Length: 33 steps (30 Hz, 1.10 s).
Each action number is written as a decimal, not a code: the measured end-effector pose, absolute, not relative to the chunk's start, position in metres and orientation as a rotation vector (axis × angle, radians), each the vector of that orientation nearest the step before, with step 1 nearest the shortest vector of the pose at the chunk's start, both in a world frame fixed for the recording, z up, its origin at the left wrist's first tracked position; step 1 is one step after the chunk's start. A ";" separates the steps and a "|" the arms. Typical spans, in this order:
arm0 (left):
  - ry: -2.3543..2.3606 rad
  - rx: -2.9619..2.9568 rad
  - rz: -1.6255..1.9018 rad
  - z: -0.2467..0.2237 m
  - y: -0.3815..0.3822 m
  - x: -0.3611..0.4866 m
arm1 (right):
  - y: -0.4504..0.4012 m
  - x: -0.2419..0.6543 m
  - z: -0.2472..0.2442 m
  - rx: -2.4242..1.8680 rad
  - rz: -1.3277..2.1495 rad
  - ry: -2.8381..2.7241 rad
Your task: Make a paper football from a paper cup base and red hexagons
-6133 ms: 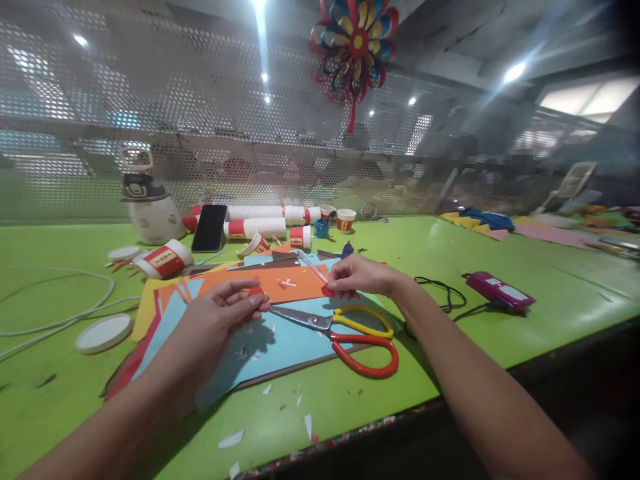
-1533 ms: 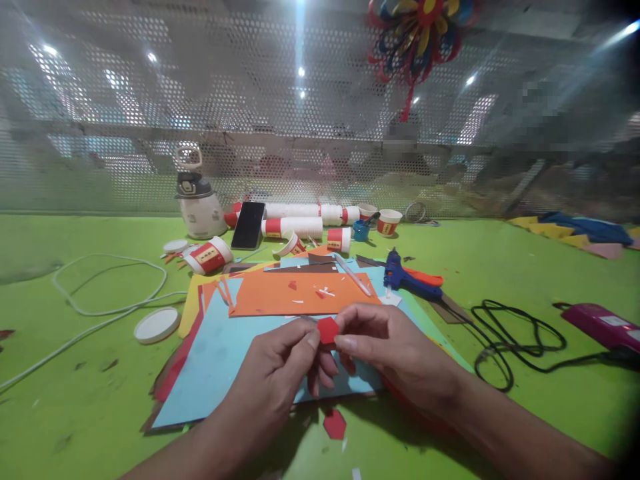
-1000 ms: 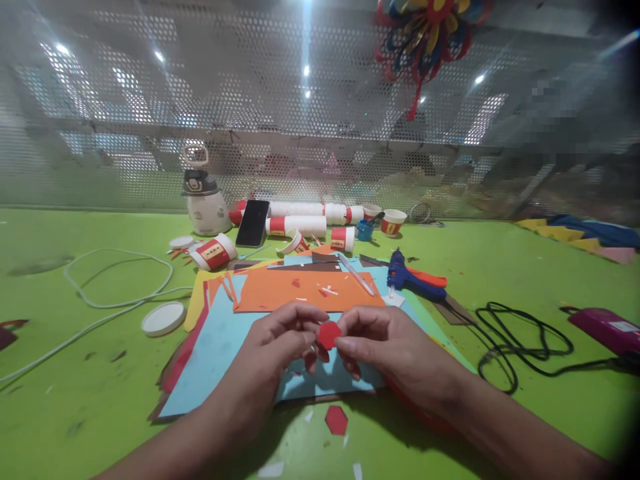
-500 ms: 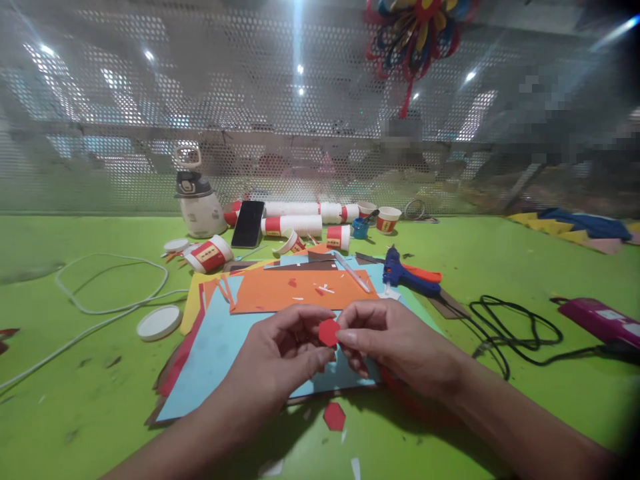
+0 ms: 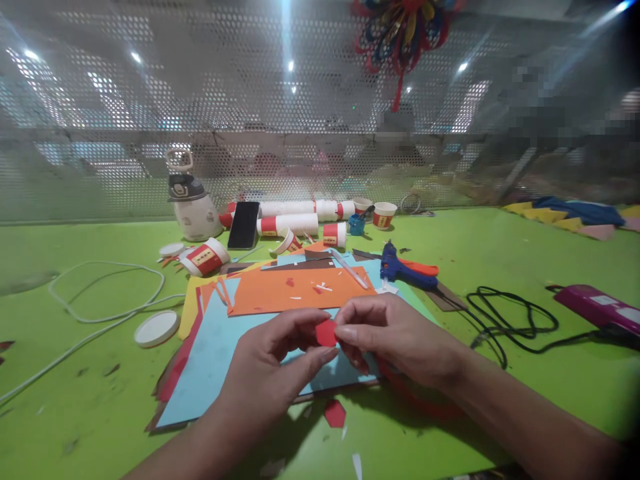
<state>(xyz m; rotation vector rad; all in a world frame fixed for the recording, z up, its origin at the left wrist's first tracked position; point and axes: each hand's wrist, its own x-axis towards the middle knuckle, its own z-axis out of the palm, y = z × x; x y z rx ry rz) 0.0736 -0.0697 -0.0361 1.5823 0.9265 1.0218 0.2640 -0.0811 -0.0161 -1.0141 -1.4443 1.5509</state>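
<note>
A small red paper hexagon (image 5: 326, 333) is held up in front of me, above the light blue paper sheet (image 5: 210, 373). My right hand (image 5: 395, 333) pinches its right edge between thumb and forefinger. Around its left side curl the fingers of my left hand (image 5: 280, 353), the forefinger at the top edge and the thumb at the bottom. A second red paper hexagon (image 5: 335, 413) lies on the green table just below my hands. Beneath my right wrist shows a blurred red-orange shape (image 5: 415, 400) that I cannot make out.
Orange paper (image 5: 280, 290) with scraps and a pen (image 5: 349, 268) lies behind my hands. A blue glue gun (image 5: 405, 270) rests to the right, its black cord (image 5: 515, 313) coiled nearby. Further back are paper cups (image 5: 205, 257), a phone (image 5: 243, 225) and a bottle (image 5: 193, 210).
My left thumb and forefinger have closed in on the hexagon, which has shifted slightly left and tilted. The camera view has moved a little.
</note>
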 end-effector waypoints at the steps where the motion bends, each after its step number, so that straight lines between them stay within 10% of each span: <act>1: 0.933 1.593 1.042 -0.038 -0.070 0.073 | -0.081 0.264 -0.016 -1.009 1.539 -1.437; 33: 0.935 1.718 1.056 -0.030 -0.070 0.074 | -0.085 0.261 -0.010 -1.131 1.430 -1.463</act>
